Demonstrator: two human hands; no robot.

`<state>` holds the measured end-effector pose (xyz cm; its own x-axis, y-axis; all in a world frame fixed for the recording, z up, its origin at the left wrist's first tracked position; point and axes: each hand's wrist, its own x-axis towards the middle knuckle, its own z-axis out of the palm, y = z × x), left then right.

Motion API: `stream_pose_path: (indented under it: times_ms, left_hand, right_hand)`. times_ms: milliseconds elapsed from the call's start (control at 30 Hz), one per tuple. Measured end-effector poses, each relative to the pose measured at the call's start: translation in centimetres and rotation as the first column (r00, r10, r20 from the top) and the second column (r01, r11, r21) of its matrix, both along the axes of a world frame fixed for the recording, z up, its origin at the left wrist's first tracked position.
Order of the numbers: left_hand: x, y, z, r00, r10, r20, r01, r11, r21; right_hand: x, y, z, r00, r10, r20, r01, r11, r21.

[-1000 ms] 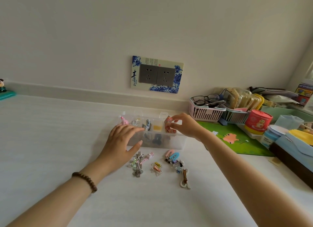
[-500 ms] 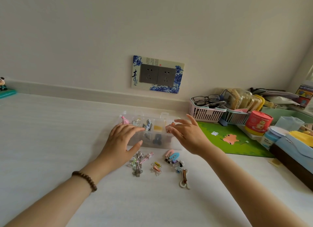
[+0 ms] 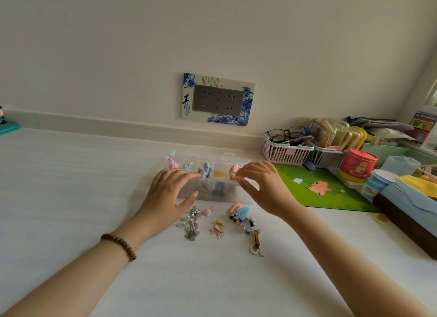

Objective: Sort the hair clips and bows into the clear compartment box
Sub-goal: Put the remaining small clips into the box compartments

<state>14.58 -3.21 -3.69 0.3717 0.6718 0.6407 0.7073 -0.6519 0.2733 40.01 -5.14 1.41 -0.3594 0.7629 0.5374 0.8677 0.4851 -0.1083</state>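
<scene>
Item: clear compartment box (image 3: 238, 196), mid-table. My left hand (image 3: 166, 193) lay flat, steadying it, grasping nothing; right hand (image 3: 262, 189) hovered unclenched beside the pink bow (image 3: 234, 171) in the end cell. Loose clips (image 3: 218, 223) waited nearer: best picked singly.

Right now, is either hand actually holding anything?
No clip is held. The left hand rests on the clear box, steadying it; the right hand hovers open beside the pink bow.
</scene>
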Motion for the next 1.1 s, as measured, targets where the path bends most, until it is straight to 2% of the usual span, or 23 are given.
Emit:
stream_pose_path:
  times_ms: [67, 133, 200, 267, 333, 567, 767, 900, 1000, 1100]
  left_hand:
    - [-0.1, 0.0, 0.0, 1.000, -0.001, 0.002, 0.001, 1.000, -0.004]
    - [-0.1, 0.0, 0.0, 1.000, 0.000, 0.004, 0.000, 1.000, -0.003]
    - [0.0, 0.1, 0.1, 1.000, 0.003, 0.005, -0.003, 1.000, 0.001]
    - [0.0, 0.1, 0.0, 1.000, 0.005, 0.004, -0.005, 1.000, 0.011]
    - [0.0, 0.1, 0.0, 1.000, 0.008, 0.000, -0.008, 1.000, 0.013]
    - [0.1, 0.0, 0.1, 1.000, 0.010, -0.004, -0.010, 1.000, 0.018]
    - [0.1, -0.2, 0.2, 1.000, 0.013, -0.009, -0.013, 1.000, 0.021]
    - [0.1, -0.3, 0.2, 1.000, 0.013, -0.010, -0.013, 1.000, 0.011]
    - [0.2, -0.4, 0.3, 1.000, 0.019, 0.007, -0.019, 1.000, -0.001]
    - [0.1, -0.4, 0.3, 0.999, 0.025, 0.030, -0.025, 1.000, -0.002]
  right_hand:
    - [0.0, -1.1, -0.6, 0.987, 0.057, -0.149, -0.048, 0.997, 0.061]
    - [0.0, -2.3, -1.0, 0.966, 0.043, -0.255, -0.063, 0.995, -0.071]
    - [0.2, -3.2, -1.6, 0.971, -0.064, -0.231, -0.006, 0.957, -0.290]
    - [0.3, -3.6, -2.4, 0.985, -0.112, -0.129, 0.054, 0.922, -0.384]
    - [-0.1, -3.7, -3.1, 0.992, -0.096, -0.077, 0.060, 0.924, -0.378]
    - [-1.9, -3.7, -3.7, 0.994, -0.074, -0.076, 0.047, 0.949, -0.311]
    - [-1.8, -4.1, -3.4, 0.998, 0.019, -0.068, -0.030, 0.985, -0.168]
    - [-1.7, -3.9, -3.0, 0.940, 0.021, -0.341, -0.067, 0.990, -0.122]
    - [-1.7, -3.6, -2.4, 0.823, 0.014, -0.568, -0.100, 0.988, -0.120]
    - [-1.1, -2.7, -0.2, 0.691, 0.002, -0.723, -0.082, 0.994, -0.077]
